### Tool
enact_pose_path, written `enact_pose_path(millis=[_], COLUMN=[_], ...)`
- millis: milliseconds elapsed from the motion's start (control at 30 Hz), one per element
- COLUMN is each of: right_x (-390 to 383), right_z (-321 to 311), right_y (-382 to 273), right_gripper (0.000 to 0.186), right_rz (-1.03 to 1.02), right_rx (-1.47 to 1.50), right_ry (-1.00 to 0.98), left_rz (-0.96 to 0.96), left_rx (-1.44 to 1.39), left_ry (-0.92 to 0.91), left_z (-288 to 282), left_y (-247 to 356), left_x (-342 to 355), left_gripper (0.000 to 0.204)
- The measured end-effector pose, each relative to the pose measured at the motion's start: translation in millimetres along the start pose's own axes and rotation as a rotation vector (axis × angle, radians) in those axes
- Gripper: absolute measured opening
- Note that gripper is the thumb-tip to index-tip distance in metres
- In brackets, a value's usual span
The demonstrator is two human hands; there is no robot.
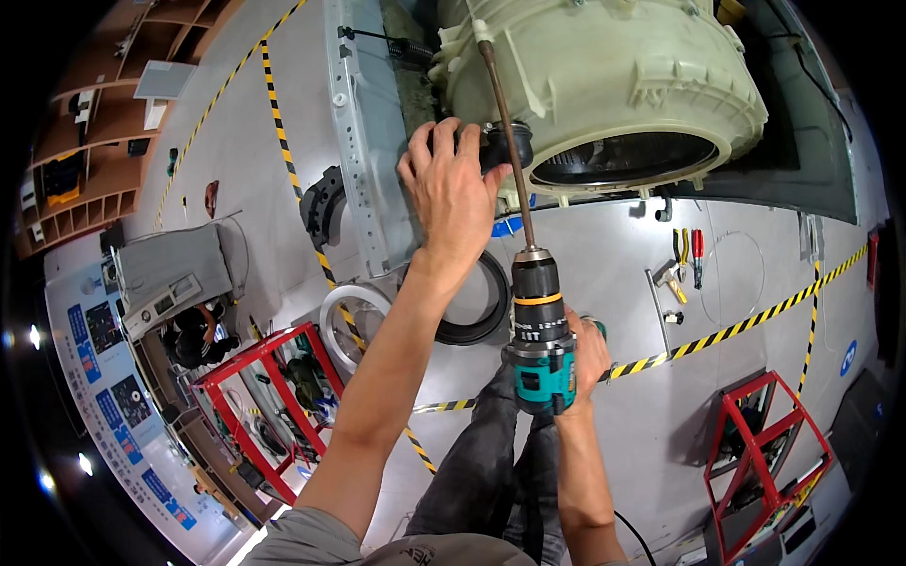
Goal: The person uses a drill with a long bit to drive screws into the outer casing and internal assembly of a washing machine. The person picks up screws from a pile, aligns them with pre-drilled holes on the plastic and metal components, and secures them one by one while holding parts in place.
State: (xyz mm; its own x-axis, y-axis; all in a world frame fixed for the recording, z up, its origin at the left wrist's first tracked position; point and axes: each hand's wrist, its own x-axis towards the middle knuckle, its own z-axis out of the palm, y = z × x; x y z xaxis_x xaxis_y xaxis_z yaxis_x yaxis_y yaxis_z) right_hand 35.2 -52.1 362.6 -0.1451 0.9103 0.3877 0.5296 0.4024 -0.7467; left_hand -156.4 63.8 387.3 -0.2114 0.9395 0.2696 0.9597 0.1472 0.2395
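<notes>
My right hand (587, 357) is wrapped round the grip of a teal and black cordless drill (542, 325). A long brown extension bit (512, 141) runs up from its chuck, past the front of a pale cream washing machine tub (604, 75). The bit's far end meets a pale part at the tub's upper left. With fingers bent and thumb out, my left hand (451, 184) grips a black rubber hose fitting (510, 143) at the tub's left side. My palm hides part of that fitting. The grey metal cabinet side (363, 141) stands just left of this hand.
On the floor lie a black ring gasket (477, 307), a white ring (332, 316), a curved black part (324, 212), yellow-handled pliers (679, 247) and red-handled pliers (697, 257). Red-framed carts (269, 396) stand left and right (769, 424). Another person (193, 335) is at far left.
</notes>
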Motion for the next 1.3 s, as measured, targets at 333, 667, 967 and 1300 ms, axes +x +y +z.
enact_pose_path(millis=[333, 667, 967, 1300], right_x=[0, 1, -3, -4], right_z=[-4, -23, -18, -17], right_y=[1, -2, 6, 9], right_gripper=[0.035, 0.042, 0.041, 0.032], right_rz=[0.020, 0.049, 0.061, 0.030], right_rx=[0.014, 0.011, 0.017, 0.000], right_ry=[-0.022, -0.068, -0.079, -0.071], left_rz=[-0.029, 0.041, -0.065, 0.120], left_rx=[0.032, -0.022, -0.060, -0.128], left_ry=[-0.029, -0.245, -0.701, -0.603], left_z=[-12, -77, 25, 25], left_y=[9, -3, -58, -64], left_x=[2, 110, 170, 168], left_gripper=[0.044, 0.046, 0.035, 0.028])
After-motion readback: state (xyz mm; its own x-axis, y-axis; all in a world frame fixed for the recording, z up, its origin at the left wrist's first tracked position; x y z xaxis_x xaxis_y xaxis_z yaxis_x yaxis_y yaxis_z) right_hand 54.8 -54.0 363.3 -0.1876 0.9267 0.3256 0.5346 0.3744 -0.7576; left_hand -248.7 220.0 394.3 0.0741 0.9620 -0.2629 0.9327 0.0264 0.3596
